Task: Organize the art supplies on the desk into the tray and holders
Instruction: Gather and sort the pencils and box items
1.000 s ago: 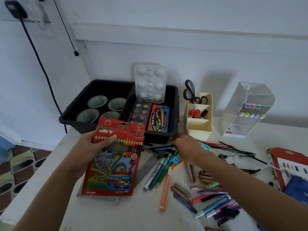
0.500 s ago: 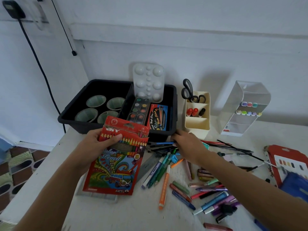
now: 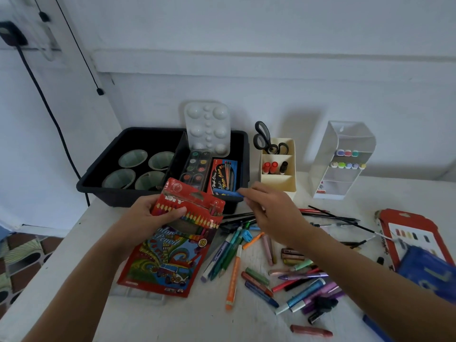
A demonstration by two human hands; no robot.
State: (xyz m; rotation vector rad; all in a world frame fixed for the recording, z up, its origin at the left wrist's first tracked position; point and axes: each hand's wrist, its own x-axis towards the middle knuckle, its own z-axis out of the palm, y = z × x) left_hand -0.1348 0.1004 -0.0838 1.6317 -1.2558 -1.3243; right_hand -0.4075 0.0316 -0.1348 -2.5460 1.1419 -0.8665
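My left hand [image 3: 145, 218] grips the top of a red coloured-pencil box [image 3: 172, 257], held tilted over the desk in front of the black tray [image 3: 93, 186]. The fingertips of my right hand [image 3: 276, 215] pinch a blue pencil [image 3: 229, 193] just above the tray's front rim, beside the box's open flap. The tray holds several pale cups on the left, and a watercolour set [image 3: 195, 169], a white palette [image 3: 208, 127] and a blue box on the right. A cream holder [image 3: 278, 183] has scissors and markers; a clear holder [image 3: 343, 183] has several markers.
Loose pens, markers and crayons [image 3: 259, 275] lie scattered on the white desk under and right of my right arm. A red paint pack [image 3: 414, 233] and a blue item [image 3: 429, 272] sit at the right edge. The desk's left edge drops to a tiled floor.
My right hand has lifted off the desk with the blue pencil and moved toward the pencil box. My left hand has raised the box slightly toward the tray.
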